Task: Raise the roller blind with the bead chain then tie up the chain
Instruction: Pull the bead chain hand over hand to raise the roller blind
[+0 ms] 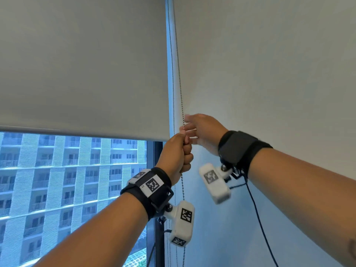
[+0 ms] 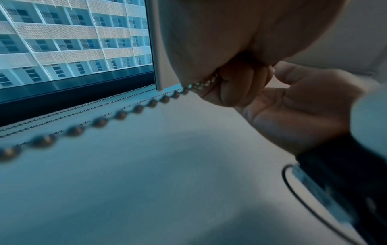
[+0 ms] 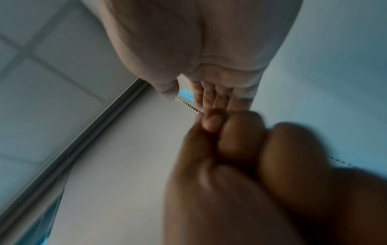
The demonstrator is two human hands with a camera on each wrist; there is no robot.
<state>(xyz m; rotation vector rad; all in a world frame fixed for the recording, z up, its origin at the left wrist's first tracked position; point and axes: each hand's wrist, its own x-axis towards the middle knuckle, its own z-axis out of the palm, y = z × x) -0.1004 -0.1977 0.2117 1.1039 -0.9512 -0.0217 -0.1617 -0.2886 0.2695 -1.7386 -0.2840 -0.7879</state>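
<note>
The left hand (image 1: 178, 151) is fisted round the near strand of the bead chain (image 1: 179, 78), thumb pressed on top. Just above, the right hand (image 1: 202, 132) reaches in with straight, slack fingers; it seems to hold nothing, though blur hides any contact. Two strands hang between the roller blind (image 1: 82, 64) and the wall (image 1: 269, 64). The blind's hem covers the upper window (image 1: 67, 180). One cable (image 1: 256, 209) trails from the right wrist.

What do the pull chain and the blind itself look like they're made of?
Bead chain: probably metal. The small round beads look silvery with a brownish shine in the left wrist view, where the left hand grips them. Metallised plastic can't be ruled out.

Roller blind: apparently a matte, pale grey woven or coated fabric. It hangs flat, with no gloss and no slats.
</note>
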